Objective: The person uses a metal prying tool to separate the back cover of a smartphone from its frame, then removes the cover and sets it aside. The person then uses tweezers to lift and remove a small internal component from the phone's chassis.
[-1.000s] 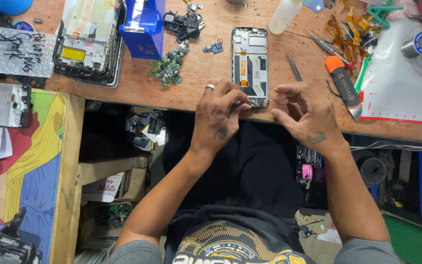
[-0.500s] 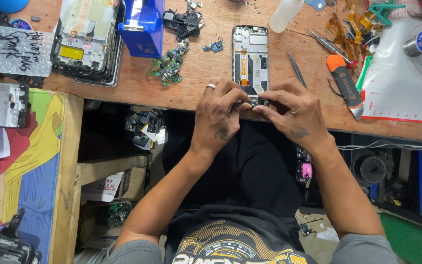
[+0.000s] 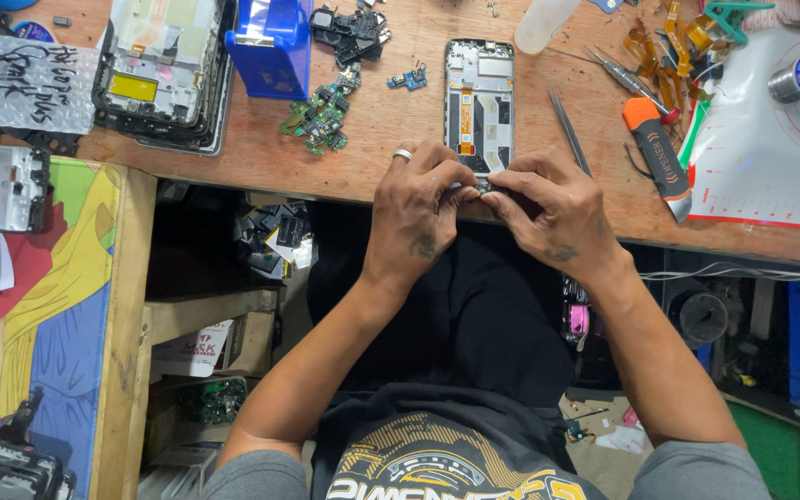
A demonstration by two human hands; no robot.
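Lap: I see dark trousers and a black printed shirt below the bench [image 3: 261, 162] edge, nearest the camera.
Left hand [image 3: 418, 208]: fingers curled narrow, tips pinching a small dark part [image 3: 485, 188] at the bench's near edge; ring on one finger.
Right hand [image 3: 553, 208]: also closed narrow, fingertips meeting the left's on the same part (too small for me to say what kind).
Part: held between both hands, just at the near end of the phone [image 3: 480, 104], touching or almost touching it; I cannot tell which.
Phone: open frame, back off, lying flat and lengthwise away from me, inner plates and an orange flex showing.
Progress: I judge the phone well stripped, with boards [image 3: 318, 116] already out and lying loose; the part in hand is not seated or freed as far as I can see, and the frame is unclosed.
Tweezers [image 3: 568, 132]: just right of the phone, untouched.
Screwdriver [image 3: 656, 157]: orange and grey, beyond the right hand.
Mat [image 3: 770, 157]: white, far right, solder spool on it.
Blue box [image 3: 271, 42]: far left of the phone, beside a stack of frames [image 3: 161, 69].
Room: bare wood left of the left hand; the right side is crowded by tools, and the hands work at the very edge, over the lap.
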